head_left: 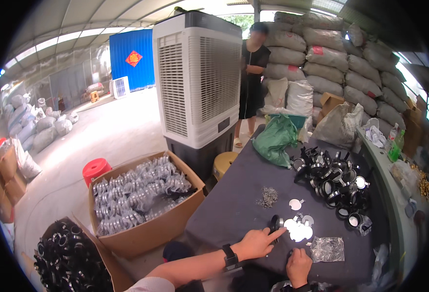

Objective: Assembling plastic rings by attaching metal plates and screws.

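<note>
My left hand (pixel 257 245), a dark watch on its wrist, reaches across the dark cloth with the index finger stretched out. Its fingertip is at the edge of a cluster of shiny round discs (pixel 299 230) with small tabs. Just beyond the fingers stands a black ring-shaped part (pixel 275 223); whether the hand touches it I cannot tell. My right hand (pixel 298 265) is curled closed near the table's front edge, and what it holds, if anything, is hidden. Beside it lies a clear bag of small metal pieces (pixel 327 249). A single disc (pixel 296 204) lies farther back.
Black ring parts (pixel 329 182) heap up at the right; small screws (pixel 268 197) lie mid-table. A green bag (pixel 277 138) sits at the far edge. Left are a carton of wrapped parts (pixel 141 194) and a box of black parts (pixel 71 255). A person (pixel 254 73) stands beyond the air cooler (pixel 200 78).
</note>
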Motion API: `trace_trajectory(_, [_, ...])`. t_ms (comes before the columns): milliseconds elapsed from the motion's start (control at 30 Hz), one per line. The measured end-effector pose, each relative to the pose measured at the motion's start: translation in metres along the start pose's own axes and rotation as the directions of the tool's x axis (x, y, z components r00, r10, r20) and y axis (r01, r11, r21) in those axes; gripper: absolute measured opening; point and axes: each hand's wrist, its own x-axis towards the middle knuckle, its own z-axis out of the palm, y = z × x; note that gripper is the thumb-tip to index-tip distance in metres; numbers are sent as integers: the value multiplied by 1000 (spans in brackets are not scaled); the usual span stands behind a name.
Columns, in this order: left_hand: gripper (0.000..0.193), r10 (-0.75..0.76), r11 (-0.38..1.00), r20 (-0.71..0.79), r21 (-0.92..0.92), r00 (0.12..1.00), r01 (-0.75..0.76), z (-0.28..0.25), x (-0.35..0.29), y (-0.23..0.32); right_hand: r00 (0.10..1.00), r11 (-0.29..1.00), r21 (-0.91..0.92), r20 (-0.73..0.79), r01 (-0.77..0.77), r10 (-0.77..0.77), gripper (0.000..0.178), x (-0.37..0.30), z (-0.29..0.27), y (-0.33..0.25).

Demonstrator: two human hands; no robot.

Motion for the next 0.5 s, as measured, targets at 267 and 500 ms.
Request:
trace_trajectory(267, [54, -140, 988, -309, -101, 941, 114, -56, 23, -50, 999, 998, -44, 7, -52, 52, 12, 1, -5, 5])
trace_trajectory(500, [53, -573, 799, -584, -241, 575, 551, -114, 24, -233, 990, 987, 72, 6, -141, 141, 11, 7, 10, 5])
